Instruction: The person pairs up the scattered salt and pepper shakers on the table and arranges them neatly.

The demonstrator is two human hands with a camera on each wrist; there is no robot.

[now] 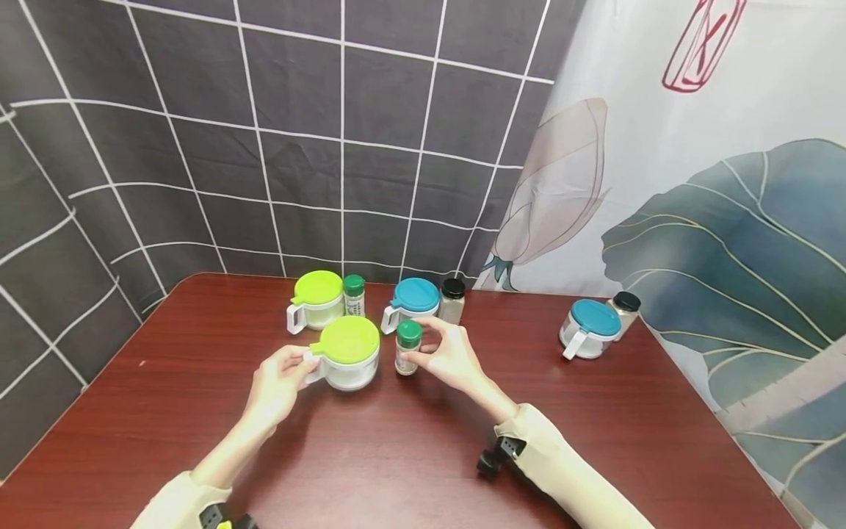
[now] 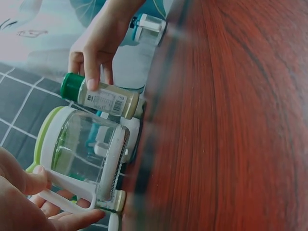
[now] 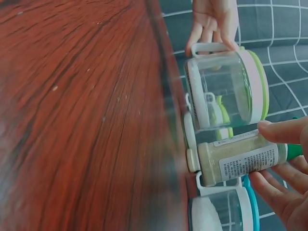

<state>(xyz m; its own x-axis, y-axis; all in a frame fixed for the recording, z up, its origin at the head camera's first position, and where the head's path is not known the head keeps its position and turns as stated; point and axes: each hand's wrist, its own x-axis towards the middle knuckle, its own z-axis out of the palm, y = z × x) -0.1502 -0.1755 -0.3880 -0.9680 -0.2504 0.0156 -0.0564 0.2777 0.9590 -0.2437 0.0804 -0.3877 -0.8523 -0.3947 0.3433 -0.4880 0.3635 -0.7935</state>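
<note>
My left hand [image 1: 276,382] grips the white handle of a clear seasoning jar [image 1: 350,371] with a lime-green lid; in the left wrist view, thumb and fingers are round the handle. To its right, my right hand [image 1: 456,360] pinches a small spice bottle [image 1: 407,360] with a green cap. The right wrist view shows the bottle's printed label and pale contents [image 3: 240,159]. Both are upright and a short gap apart. Whether their bases touch the table is hard to tell. The held jar looks see-through, with no contents visible.
Behind them stand another lime-lidded jar [image 1: 319,297], a green-capped bottle [image 1: 354,297], a blue-lidded jar [image 1: 415,295] and a black-capped bottle [image 1: 452,301]. Far right on the reddish-brown table [image 1: 410,455] are another blue-lidded jar [image 1: 591,328] and black-capped bottle [image 1: 625,312]. A dark grid-patterned cloth [image 1: 297,169] hangs behind.
</note>
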